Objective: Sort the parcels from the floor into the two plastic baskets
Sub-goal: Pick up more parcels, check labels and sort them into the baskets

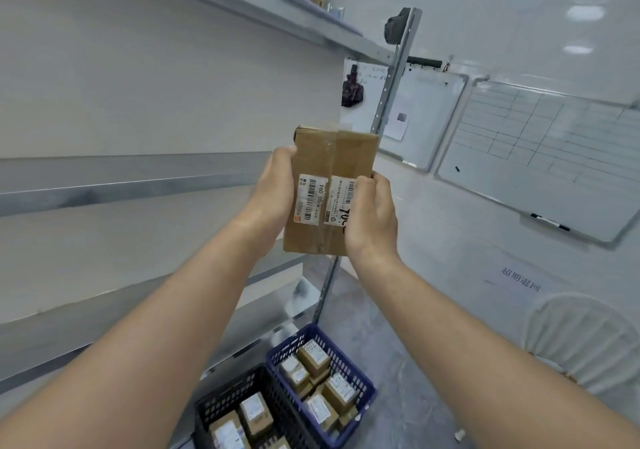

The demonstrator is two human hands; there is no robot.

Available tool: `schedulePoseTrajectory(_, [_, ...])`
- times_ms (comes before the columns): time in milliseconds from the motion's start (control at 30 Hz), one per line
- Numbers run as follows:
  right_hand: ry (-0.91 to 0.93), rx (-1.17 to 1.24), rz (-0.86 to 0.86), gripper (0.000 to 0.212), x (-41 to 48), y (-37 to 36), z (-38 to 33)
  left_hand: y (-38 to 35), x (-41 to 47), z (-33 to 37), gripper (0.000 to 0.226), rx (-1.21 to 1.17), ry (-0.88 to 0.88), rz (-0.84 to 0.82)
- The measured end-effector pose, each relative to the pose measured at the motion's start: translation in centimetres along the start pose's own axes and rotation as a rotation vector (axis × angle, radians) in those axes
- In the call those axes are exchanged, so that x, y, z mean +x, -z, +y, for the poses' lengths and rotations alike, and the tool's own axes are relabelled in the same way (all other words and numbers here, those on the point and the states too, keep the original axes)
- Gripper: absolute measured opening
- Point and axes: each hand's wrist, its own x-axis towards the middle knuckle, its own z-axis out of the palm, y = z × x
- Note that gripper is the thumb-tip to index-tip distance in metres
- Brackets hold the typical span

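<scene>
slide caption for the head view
Left hand and right hand hold a labelled cardboard parcel above the blue basket and black basket.

Grey metal shelves [138, 189] fill the left side, held by a perforated upright post [391, 92]. On the glossy white wall [485, 15] hang a small whiteboard [426, 116] and a larger gridded whiteboard [540, 157]. Ceiling-light reflections [585, 12] show high up. The floor [408, 362] is mottled grey.
</scene>
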Motion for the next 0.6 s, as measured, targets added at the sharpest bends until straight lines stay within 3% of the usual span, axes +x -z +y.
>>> schedulePoseTrajectory(233, [-0.054, 0.016, -0.068, 0.054, 8.3, -3.1, 5.5, -2.3, 8.1, -5.1, 0.051, 0.065, 0.071, 0.084])
schedulePoseTrajectory(367, [-0.089, 0.044, -0.137, 0.057, 12.7, -4.3, 9.5, -4.3, 11.8, -8.5, 0.043, 0.104, 0.098, 0.166])
schedulePoseTrajectory(600, [-0.056, 0.063, -0.379, 0.060, 21.5, -5.0, 17.6, -9.9, 16.2, -15.3, 0.040, 0.115, 0.139, 0.424])
